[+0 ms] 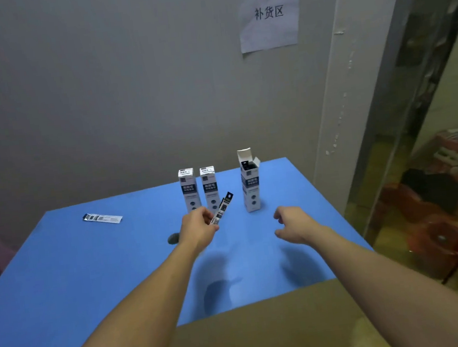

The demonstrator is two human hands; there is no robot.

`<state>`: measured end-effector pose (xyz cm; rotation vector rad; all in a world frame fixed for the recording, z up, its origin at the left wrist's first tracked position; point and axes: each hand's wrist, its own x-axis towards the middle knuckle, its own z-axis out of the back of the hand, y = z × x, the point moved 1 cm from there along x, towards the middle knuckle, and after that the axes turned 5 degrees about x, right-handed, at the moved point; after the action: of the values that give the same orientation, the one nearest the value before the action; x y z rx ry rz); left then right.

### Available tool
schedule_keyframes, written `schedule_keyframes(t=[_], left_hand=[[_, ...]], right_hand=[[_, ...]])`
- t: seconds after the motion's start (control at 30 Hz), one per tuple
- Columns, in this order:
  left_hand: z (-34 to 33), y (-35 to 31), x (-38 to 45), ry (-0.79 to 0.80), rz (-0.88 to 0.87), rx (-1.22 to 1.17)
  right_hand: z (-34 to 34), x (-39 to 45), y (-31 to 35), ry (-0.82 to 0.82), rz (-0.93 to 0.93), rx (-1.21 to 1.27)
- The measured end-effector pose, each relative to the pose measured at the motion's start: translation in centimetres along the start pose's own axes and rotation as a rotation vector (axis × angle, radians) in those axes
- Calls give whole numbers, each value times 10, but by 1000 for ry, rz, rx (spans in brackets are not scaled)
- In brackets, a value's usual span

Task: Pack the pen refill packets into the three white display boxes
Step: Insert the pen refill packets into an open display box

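Note:
Three white display boxes stand upright at the far side of the blue table top (90, 269). The left box (188, 189) and the middle box (210, 188) are closed. The right box (251, 188) has its top flap open, with dark packet ends showing inside. My left hand (198, 228) pinches a pen refill packet (223, 208), tilted up to the right in front of the middle box. My right hand (295, 224) hovers empty below the open box, its fingers loosely curled. Another refill packet (102, 218) lies flat at the table's far left.
A grey wall rises right behind the boxes, with a paper sign (269, 20) taped on it. A brown cardboard surface (255, 338) lies under the table top's near edge. Glass panels and red clutter (440, 206) stand to the right.

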<state>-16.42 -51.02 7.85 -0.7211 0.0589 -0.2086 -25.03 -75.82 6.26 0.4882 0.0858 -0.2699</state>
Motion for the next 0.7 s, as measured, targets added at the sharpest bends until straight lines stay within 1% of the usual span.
schedule_keyframes(t=[0.17,0.33,0.53,0.7], left_hand=[[-49,-40,-17,-20,23,-60],[-84,-68,-26,-63,50,-143],[-100,-81,-24,-114,89,-235],[-98,-79,0,-181,82,-295]], right_hand=[[23,-6,-57,-11,33,11],[34,0,-96,-17,75,35],[30,21,-111,-27,115,105],[26,52,-104,-80,139,234]])
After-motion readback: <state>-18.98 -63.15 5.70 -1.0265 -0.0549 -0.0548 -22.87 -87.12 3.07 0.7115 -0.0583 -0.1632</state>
